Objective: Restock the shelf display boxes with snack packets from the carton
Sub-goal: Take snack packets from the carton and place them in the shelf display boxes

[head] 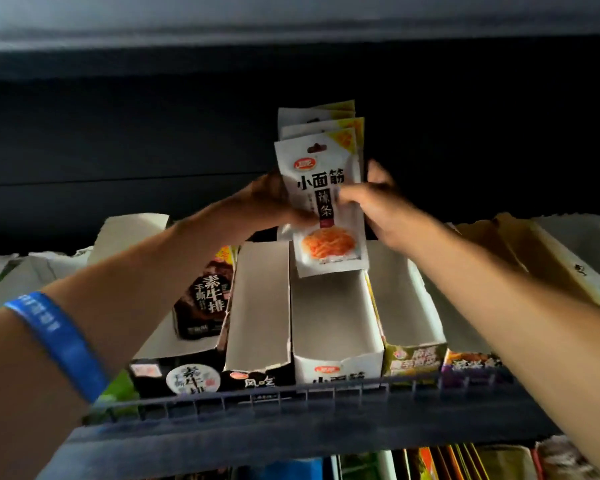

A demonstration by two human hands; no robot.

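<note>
Both hands hold a stack of white snack packets (321, 161) upright above the white display box (333, 327) in the middle of the shelf. My left hand (274, 202) grips the stack from the left, thumb across the front packet. My right hand (378, 209) pinches the stack from the right, fingers over the front face. The front packet's lower end hangs just above the box's rear part. The box below looks hollow at its front. The carton is not in view.
A dark packet (203, 296) stands in the black display box (174, 372) at the left. An open white-lined box (260, 306) sits beside it. More boxes (413, 358) stand to the right. A blue wire rail (291, 393) edges the shelf. Packets fill the shelf below (447, 462).
</note>
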